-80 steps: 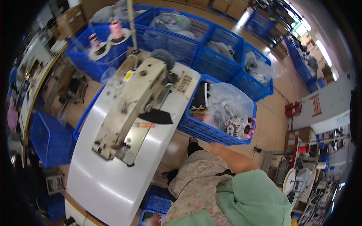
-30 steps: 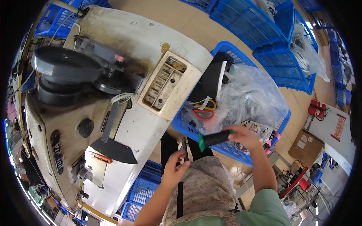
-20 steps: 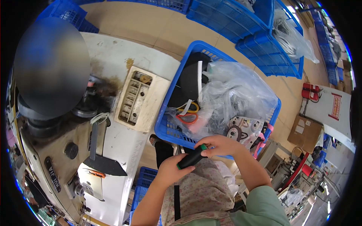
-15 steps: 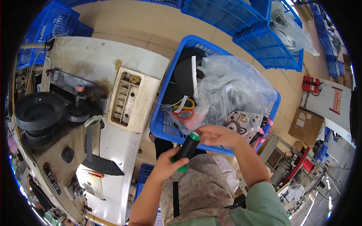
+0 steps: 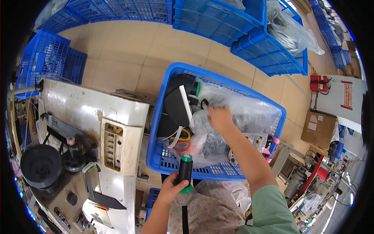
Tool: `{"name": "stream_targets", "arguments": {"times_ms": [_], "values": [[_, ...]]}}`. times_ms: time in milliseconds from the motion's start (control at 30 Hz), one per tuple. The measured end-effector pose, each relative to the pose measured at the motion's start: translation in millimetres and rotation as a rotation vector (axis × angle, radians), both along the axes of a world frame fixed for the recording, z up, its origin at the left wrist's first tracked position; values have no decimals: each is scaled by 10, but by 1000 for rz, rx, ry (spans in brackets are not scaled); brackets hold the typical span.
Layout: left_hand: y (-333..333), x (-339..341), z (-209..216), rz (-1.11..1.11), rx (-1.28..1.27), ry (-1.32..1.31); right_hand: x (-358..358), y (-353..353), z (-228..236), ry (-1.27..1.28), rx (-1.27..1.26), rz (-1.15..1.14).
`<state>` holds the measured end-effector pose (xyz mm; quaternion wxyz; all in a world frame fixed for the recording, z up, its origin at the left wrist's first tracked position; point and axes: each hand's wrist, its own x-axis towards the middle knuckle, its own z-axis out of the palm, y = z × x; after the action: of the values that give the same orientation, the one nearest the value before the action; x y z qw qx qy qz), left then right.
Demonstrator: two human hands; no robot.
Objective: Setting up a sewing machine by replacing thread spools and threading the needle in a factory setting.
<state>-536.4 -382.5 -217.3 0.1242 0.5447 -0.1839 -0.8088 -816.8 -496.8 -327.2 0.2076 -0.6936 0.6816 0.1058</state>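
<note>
One thread spool, one crate in reach.
Your left hand is clenching the black spool; your right hand is gripping a clear bag inside the blue crate.

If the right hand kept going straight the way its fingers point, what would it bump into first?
The right hand points up and left over the blue crate, its fingers already on the clear plastic bag. Past that crinkled plastic, it would likely meet the black item with a white strip next, though depth is hard to judge.
</note>
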Motion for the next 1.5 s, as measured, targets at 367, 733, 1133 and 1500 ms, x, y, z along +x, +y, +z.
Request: {"name": "stream_targets", "arguments": {"times_ms": [367,733,1133,1500], "values": [[-231,-260,-48,157,15,52,151,-756,-56,-318,-280,-264],[-462,-347,113,403,91,330,9,-582,346,-321,-191,-419],[-383,-249,-131,453,42,256,-765,483,1167,-1473,-161,-1338],[-964,-1028,-809,452,10,-74,-686,867,962,-2257,81,-1241]]}}
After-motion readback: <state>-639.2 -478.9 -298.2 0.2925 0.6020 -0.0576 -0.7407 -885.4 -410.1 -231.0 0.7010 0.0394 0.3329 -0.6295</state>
